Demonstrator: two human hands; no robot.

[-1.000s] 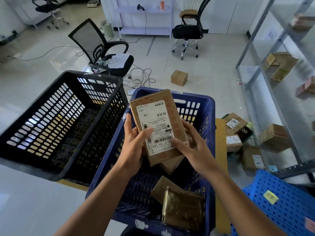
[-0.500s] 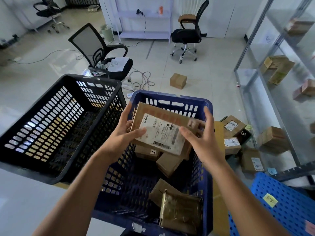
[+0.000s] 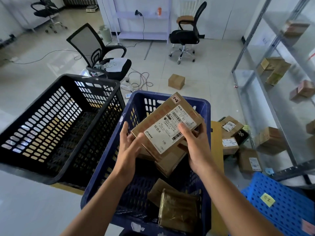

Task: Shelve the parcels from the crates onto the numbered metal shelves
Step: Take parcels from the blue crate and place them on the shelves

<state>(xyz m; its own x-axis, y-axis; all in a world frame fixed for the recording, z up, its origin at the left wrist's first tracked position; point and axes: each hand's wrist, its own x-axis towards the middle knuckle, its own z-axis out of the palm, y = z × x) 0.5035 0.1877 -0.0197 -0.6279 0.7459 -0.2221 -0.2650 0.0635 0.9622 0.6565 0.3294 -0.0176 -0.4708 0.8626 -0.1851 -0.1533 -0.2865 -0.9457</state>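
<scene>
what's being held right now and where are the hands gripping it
A labelled cardboard parcel, held over the blue crate. The left hand grips its near-left corner; the right hand holds its right edge, thumb on the label.

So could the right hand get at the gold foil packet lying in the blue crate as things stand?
Probably not at once: the right hand and left hand both hold the labelled cardboard parcel. The gold foil packet lies uncovered in the blue crate, so a freed hand likely could.

Two black mesh chairs — one [image 3: 100,53] near, papers on its seat, one [image 3: 187,31] by the white rack [image 3: 143,17] — with cables [image 3: 139,80] loose across the floor between.
</scene>
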